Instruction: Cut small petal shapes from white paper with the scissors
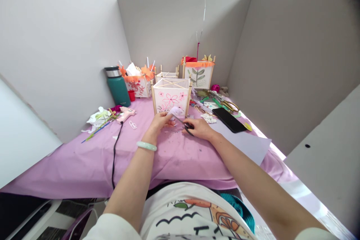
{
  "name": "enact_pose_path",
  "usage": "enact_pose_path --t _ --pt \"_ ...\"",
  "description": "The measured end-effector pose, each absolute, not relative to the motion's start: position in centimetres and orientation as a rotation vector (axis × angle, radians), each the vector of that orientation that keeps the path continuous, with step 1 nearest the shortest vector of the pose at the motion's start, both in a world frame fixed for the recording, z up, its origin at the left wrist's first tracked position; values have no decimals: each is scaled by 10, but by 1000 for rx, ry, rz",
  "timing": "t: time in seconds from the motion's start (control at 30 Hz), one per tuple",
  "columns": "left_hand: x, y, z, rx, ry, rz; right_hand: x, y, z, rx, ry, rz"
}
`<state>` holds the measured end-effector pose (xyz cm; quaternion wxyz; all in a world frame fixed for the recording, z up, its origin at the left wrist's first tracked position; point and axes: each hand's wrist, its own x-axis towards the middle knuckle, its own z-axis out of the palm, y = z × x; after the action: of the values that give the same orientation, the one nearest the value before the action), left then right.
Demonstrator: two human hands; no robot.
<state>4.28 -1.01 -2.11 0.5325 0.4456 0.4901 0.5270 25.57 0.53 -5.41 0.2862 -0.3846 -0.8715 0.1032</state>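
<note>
My left hand (161,122), with a pale green bangle at the wrist, pinches a small piece of lilac paper (176,111) whose edge is cut into a fringe. Around the handles of a pair of black scissors (189,127) my right hand (200,128) is closed, and the blades point up and left to the paper. Just behind both hands stands a white lantern (170,95) with wooden corner sticks and pink flowers drawn on its front. The paper hides part of its lower edge.
A teal bottle (118,89), a pink glue gun (126,114) and its black cord lie left. More decorated lanterns (198,75) stand at the back. On the right are a black phone (229,120), a lilac paper sheet (244,142) and gold-handled scissors (231,105). Grey panels (180,26) enclose the table.
</note>
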Motion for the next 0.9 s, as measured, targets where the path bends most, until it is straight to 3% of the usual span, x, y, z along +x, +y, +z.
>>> enact_pose_path --t 0.5,0.9 --pt "43 -10 -22 1135 1172 1155 257 7 -57 -899 -2353 330" --pt "42 -10 -19 1044 1123 1333 257 5 -55 -967 -2346 272"
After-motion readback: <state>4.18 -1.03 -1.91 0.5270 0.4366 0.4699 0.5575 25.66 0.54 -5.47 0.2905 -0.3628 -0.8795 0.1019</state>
